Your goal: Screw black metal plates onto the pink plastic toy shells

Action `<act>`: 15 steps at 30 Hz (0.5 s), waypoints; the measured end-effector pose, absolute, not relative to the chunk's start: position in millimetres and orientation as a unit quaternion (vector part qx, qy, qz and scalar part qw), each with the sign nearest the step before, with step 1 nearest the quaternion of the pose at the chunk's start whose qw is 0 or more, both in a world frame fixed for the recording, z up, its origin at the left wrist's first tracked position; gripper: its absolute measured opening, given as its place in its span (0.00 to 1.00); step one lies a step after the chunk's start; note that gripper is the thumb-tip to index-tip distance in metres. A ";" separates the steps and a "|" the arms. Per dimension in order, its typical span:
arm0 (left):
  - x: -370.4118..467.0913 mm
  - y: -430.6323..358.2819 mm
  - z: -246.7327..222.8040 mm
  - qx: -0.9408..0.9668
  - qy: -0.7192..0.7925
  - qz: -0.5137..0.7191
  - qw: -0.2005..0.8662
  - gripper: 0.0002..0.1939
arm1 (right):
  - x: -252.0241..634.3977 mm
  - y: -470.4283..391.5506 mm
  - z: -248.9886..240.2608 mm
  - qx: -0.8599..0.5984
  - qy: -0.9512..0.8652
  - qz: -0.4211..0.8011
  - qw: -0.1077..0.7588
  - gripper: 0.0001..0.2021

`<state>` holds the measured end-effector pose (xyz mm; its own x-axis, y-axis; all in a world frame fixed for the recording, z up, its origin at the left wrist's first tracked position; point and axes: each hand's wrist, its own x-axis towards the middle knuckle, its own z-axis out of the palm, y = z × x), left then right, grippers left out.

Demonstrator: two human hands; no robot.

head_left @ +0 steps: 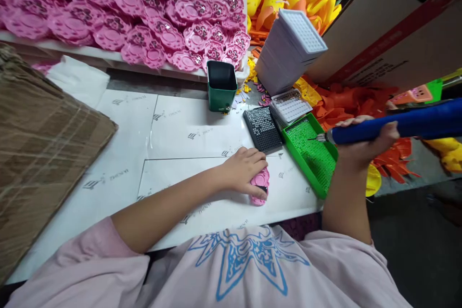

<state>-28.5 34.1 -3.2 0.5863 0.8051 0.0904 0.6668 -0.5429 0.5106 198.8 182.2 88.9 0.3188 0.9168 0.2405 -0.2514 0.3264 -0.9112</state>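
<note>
My left hand (245, 172) curls over a pink plastic piece (260, 180) lying on the white table, thumb and fingers gripping its edges. A dark part shows near my thumb. My right hand (371, 147) is wrapped around a blue electric screwdriver (382, 127), held level, its thin bit pointing left over the green tray (312, 159). Small shiny pieces, too tiny to make out, lie in that tray. Beside it is a black perforated tray (263, 130) holding rows of small silvery pieces, just beyond my left hand.
A green bin (222, 87) stands at the table's far edge. Behind it, a white crate (108, 61) is heaped with pink pieces. Stacked white trays (285, 53) lean at the back. A cardboard box (46, 154) covers the left; yellow and orange parts (361, 106) lie to the right.
</note>
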 end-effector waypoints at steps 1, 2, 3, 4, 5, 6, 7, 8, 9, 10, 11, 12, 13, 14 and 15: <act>-27.9 34.3 -3.8 0.858 0.437 0.165 0.213 0.31 | 200.2 188.0 84.0 -0.398 -0.430 0.408 0.700 0.22; -27.6 34.3 -4.2 0.855 0.444 0.168 0.208 0.25 | 201.4 192.5 79.0 -0.388 -0.450 0.401 0.698 0.23; -27.5 34.3 -4.5 0.854 0.446 0.171 0.205 0.20 | 202.5 195.9 74.1 -0.382 -0.462 0.398 0.695 0.23; -27.6 34.1 -4.5 0.854 0.446 0.174 0.205 0.16 | 203.5 198.3 69.7 -0.379 -0.467 0.397 0.693 0.23; -27.9 34.0 -4.4 0.854 0.444 0.177 0.208 0.14 | 204.4 199.8 65.9 -0.376 -0.471 0.394 0.694 0.22; -28.3 33.8 -4.1 0.854 0.440 0.181 0.212 0.13 | 205.3 200.6 62.8 -0.374 -0.473 0.391 0.695 0.21; -28.7 33.7 -3.8 0.854 0.436 0.185 0.216 0.13 | 206.1 201.2 60.4 -0.372 -0.474 0.389 0.697 0.21; -29.0 33.7 -3.4 0.855 0.431 0.186 0.218 0.14 | 206.8 201.6 58.7 -0.371 -0.475 0.387 0.698 0.20; -29.4 33.7 -3.2 0.858 0.426 0.187 0.217 0.14 | 207.5 202.0 57.5 -0.371 -0.477 0.386 0.697 0.20; -29.7 33.7 -3.0 0.861 0.421 0.187 0.216 0.13 | 208.2 202.4 56.7 -0.372 -0.477 0.388 0.695 0.19; -30.1 33.8 -2.9 0.862 0.418 0.189 0.215 0.13 | 208.7 202.9 56.2 -0.375 -0.478 0.390 0.692 0.19; -30.5 33.9 -2.9 0.863 0.414 0.194 0.216 0.13 | 209.2 203.3 55.9 -0.377 -0.478 0.394 0.689 0.20; -31.0 34.0 -2.8 0.861 0.412 0.202 0.220 0.12 | 209.7 203.6 55.7 -0.378 -0.477 0.398 0.686 0.20; -31.5 34.0 -2.8 0.857 0.409 0.215 0.227 0.12 | 210.1 203.7 55.8 -0.379 -0.476 0.403 0.684 0.20; -32.1 34.0 -2.7 0.851 0.406 0.233 0.238 0.12 | 210.6 203.5 55.9 -0.380 -0.475 0.408 0.681 0.20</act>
